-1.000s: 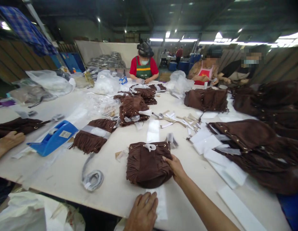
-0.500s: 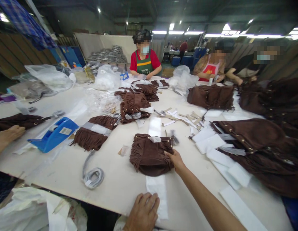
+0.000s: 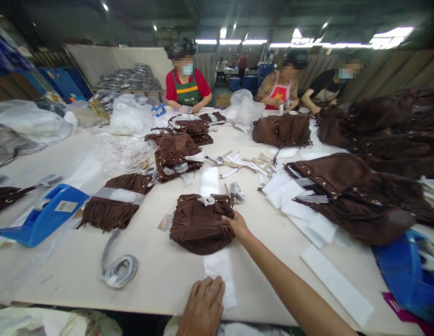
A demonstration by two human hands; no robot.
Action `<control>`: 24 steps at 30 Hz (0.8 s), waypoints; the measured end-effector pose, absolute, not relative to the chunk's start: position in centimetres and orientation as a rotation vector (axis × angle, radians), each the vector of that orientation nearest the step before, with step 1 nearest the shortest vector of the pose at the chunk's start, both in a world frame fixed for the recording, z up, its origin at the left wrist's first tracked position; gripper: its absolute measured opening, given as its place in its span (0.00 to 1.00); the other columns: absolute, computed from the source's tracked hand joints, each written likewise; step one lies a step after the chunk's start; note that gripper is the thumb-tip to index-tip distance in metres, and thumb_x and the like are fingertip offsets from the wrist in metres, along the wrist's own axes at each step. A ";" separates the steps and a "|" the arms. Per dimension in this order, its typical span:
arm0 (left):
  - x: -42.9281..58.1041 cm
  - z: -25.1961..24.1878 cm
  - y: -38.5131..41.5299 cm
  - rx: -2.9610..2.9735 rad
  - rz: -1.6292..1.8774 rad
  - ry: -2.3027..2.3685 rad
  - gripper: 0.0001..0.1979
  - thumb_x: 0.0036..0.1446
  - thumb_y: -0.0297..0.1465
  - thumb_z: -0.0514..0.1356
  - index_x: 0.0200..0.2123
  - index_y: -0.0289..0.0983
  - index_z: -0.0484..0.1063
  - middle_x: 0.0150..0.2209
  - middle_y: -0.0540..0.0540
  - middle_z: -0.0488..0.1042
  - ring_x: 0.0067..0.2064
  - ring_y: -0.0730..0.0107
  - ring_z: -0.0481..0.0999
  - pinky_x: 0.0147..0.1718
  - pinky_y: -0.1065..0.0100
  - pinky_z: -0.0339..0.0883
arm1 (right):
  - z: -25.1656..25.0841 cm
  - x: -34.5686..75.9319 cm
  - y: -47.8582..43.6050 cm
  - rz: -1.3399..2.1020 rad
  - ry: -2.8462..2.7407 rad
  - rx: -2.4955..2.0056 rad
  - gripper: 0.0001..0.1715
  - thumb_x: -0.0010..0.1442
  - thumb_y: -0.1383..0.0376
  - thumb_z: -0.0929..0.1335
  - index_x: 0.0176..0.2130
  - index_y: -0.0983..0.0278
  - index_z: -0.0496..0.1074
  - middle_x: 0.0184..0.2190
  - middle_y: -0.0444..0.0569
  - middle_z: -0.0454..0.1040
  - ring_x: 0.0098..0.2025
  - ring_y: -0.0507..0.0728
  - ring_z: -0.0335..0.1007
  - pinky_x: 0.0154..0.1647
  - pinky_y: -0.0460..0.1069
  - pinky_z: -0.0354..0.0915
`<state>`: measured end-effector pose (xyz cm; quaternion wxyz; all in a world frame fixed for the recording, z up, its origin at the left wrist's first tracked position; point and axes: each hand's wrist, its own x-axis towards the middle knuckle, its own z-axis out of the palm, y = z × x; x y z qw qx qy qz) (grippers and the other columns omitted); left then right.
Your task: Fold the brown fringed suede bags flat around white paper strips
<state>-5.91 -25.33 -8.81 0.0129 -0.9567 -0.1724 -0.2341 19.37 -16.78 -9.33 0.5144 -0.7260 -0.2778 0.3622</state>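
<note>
A brown fringed bag (image 3: 202, 226) lies in front of me on the table, with small gold eyelets along its top edge and a twist of pale wrapping at the middle. My right hand (image 3: 237, 226) grips its right side, thumb on top, the other fingers partly hidden. Under the bag runs a white foam strip (image 3: 220, 268), which shows at its near and far ends. My left hand (image 3: 204, 302) rests flat on the strip's near end by the table edge, fingers stretched out and holding nothing.
A wrapped strap coil (image 3: 120, 270), a wrapped fringed bag (image 3: 113, 200) and a blue tape dispenser (image 3: 45, 214) lie to the left. White foam sheets (image 3: 337, 284), a brown bag pile (image 3: 353, 196) and another blue dispenser (image 3: 409, 270) are on the right. Co-workers (image 3: 187, 88) stand across the table.
My view has turned right, so things appear further left. A second blue dispenser has come into sight, and another person's hand at left has gone out. Both my hands keep their places.
</note>
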 end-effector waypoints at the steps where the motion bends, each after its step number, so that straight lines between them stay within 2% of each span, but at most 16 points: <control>1: -5.8 -9.3 -25.3 -2.959 -0.779 -0.541 0.16 0.63 0.31 0.51 0.50 0.38 0.73 0.50 0.48 0.76 0.47 0.62 0.70 0.46 0.60 0.61 | -9.2 19.5 -16.9 0.875 -0.673 -1.758 0.19 0.47 0.56 0.71 0.39 0.62 0.73 0.34 0.45 0.79 0.40 0.60 0.74 0.43 0.55 0.69; 4: -6.0 -9.7 -24.6 -2.933 -0.887 -0.461 0.15 0.63 0.32 0.51 0.49 0.37 0.73 0.48 0.46 0.77 0.45 0.63 0.72 0.42 0.63 0.65 | -8.5 19.9 -17.4 0.916 -0.671 -1.797 0.20 0.46 0.56 0.73 0.38 0.62 0.73 0.35 0.45 0.79 0.40 0.60 0.74 0.43 0.54 0.69; 6: -6.3 -8.2 -23.3 -2.954 -0.921 -0.364 0.16 0.64 0.34 0.52 0.50 0.35 0.72 0.47 0.43 0.77 0.45 0.66 0.73 0.41 0.66 0.67 | -7.9 20.6 -17.8 0.965 -0.678 -1.825 0.22 0.45 0.55 0.74 0.38 0.63 0.72 0.33 0.46 0.78 0.37 0.59 0.75 0.39 0.53 0.70; 8: -6.5 -5.1 -21.3 -3.004 -0.916 -0.387 0.18 0.63 0.32 0.53 0.54 0.33 0.68 0.51 0.40 0.74 0.50 0.67 0.72 0.45 0.69 0.68 | -7.2 21.6 -18.2 1.012 -0.677 -1.859 0.25 0.46 0.53 0.74 0.40 0.64 0.70 0.30 0.47 0.78 0.32 0.58 0.75 0.32 0.51 0.70; 10: -6.0 -1.3 -18.6 -3.067 -0.869 -0.582 0.21 0.63 0.29 0.54 0.59 0.32 0.63 0.56 0.38 0.69 0.56 0.64 0.68 0.53 0.67 0.65 | -6.5 23.0 -18.2 1.015 -0.668 -1.899 0.27 0.50 0.50 0.72 0.43 0.64 0.68 0.28 0.47 0.77 0.29 0.57 0.74 0.28 0.49 0.68; 13: -3.7 3.0 -14.4 -3.164 -0.822 -0.774 0.22 0.64 0.29 0.52 0.61 0.36 0.60 0.58 0.39 0.67 0.59 0.63 0.65 0.58 0.62 0.62 | -5.5 25.4 -17.2 0.891 -0.657 -1.983 0.25 0.58 0.47 0.65 0.45 0.64 0.65 0.32 0.49 0.75 0.32 0.56 0.74 0.30 0.49 0.67; 16: -0.7 3.3 -11.7 -3.343 -0.483 -0.762 0.18 0.66 0.31 0.50 0.58 0.39 0.64 0.55 0.42 0.69 0.56 0.62 0.68 0.57 0.57 0.64 | -5.0 27.5 -15.8 0.693 -0.670 -2.086 0.27 0.59 0.47 0.64 0.51 0.61 0.63 0.40 0.51 0.73 0.42 0.58 0.71 0.39 0.50 0.66; 18: 0.6 1.9 -11.1 -3.440 -0.146 -0.706 0.19 0.64 0.31 0.52 0.58 0.41 0.65 0.56 0.42 0.69 0.55 0.58 0.69 0.55 0.53 0.65 | -5.0 28.4 -14.9 0.629 -0.694 -2.133 0.29 0.57 0.46 0.65 0.52 0.59 0.64 0.43 0.52 0.70 0.45 0.59 0.69 0.42 0.52 0.64; 22: 0.8 0.1 -11.1 -3.513 0.266 -0.703 0.34 0.54 0.24 0.59 0.63 0.47 0.57 0.64 0.41 0.60 0.62 0.49 0.62 0.58 0.44 0.59 | -6.0 29.6 -13.2 0.688 -0.738 -2.137 0.30 0.55 0.41 0.64 0.44 0.62 0.70 0.42 0.52 0.69 0.37 0.57 0.70 0.36 0.51 0.65; 24: 0.4 1.2 -10.1 -3.620 0.404 -0.712 0.36 0.55 0.28 0.60 0.65 0.47 0.54 0.66 0.41 0.57 0.64 0.48 0.58 0.60 0.44 0.56 | -6.3 30.1 -12.5 0.735 -0.765 -2.102 0.30 0.53 0.41 0.66 0.38 0.63 0.72 0.41 0.52 0.70 0.34 0.56 0.70 0.33 0.49 0.65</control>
